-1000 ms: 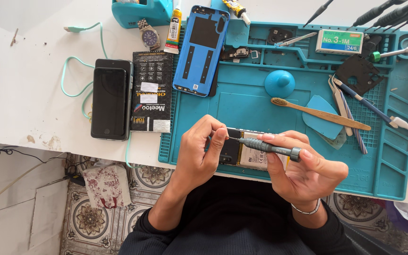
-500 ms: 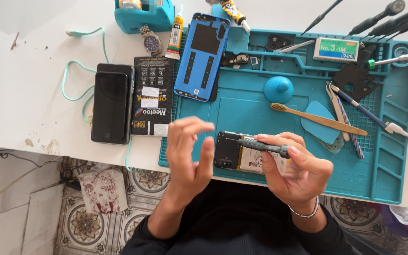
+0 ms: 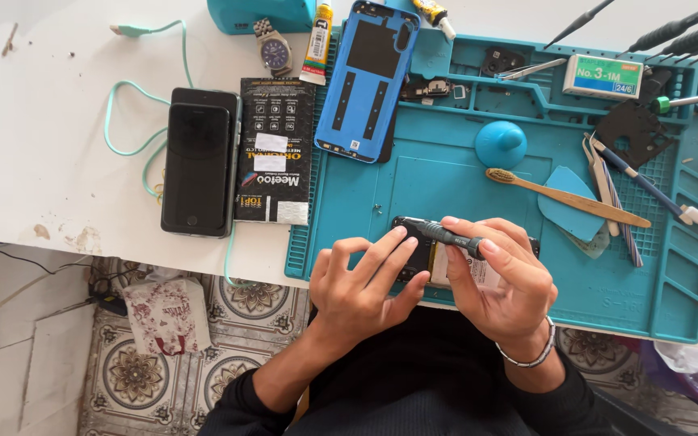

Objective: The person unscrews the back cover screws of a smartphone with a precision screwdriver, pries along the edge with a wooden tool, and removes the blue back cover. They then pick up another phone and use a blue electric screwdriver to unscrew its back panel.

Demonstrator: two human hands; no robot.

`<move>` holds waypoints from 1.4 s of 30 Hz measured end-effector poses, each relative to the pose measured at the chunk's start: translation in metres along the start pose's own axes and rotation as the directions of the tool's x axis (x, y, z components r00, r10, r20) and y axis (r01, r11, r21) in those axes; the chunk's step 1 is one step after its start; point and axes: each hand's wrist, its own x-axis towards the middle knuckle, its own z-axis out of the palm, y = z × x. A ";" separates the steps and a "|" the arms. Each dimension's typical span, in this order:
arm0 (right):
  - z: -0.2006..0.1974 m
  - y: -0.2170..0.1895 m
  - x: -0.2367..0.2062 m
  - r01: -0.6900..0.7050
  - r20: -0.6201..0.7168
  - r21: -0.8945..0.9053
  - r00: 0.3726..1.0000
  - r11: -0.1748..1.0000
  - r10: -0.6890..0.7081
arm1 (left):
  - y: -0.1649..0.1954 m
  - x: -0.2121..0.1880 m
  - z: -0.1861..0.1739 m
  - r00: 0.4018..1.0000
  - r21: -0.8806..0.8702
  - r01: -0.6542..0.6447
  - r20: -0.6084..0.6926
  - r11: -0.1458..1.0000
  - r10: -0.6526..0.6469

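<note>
An opened phone body (image 3: 418,242) lies on the teal repair mat (image 3: 446,173) near the mat's front edge. My right hand (image 3: 502,282) grips a dark precision screwdriver (image 3: 446,235), its tip pointing left over the phone's top end. My left hand (image 3: 365,282) rests with fingers spread on the phone's left side, steadying it. Much of the phone is hidden under both hands. The blue back cover (image 3: 369,77) lies detached at the mat's upper left.
A black phone (image 3: 197,161) and a black flat package (image 3: 274,149) lie on the white table left of the mat. On the mat: blue suction cup (image 3: 501,144), wooden brush (image 3: 563,198), blue picks (image 3: 571,202), tweezers, small box. A wristwatch (image 3: 272,50), glue tube and screwdrivers sit at the back.
My left hand lifted off with fingers spread, then came back down onto the phone's left side. The right hand kept the screwdriver over the phone.
</note>
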 end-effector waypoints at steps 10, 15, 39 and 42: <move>-0.002 0.001 -0.004 0.004 0.012 -0.015 1.000 1.000 -0.004 | 0.003 0.004 0.006 0.998 -0.008 0.022 -0.063 1.000 -0.022; -0.002 0.003 -0.006 -0.003 0.011 0.000 1.000 1.000 0.003 | 0.003 0.003 0.006 0.998 -0.007 0.026 -0.057 1.000 -0.026; 0.008 -0.007 0.010 0.005 0.128 -0.020 0.992 1.000 -0.002 | 0.002 0.003 0.007 0.997 0.011 0.027 -0.076 1.000 -0.026; 0.011 -0.008 0.010 -0.042 0.145 -0.192 0.987 0.980 0.071 | 0.001 0.002 0.007 0.996 0.004 0.022 -0.083 1.000 -0.021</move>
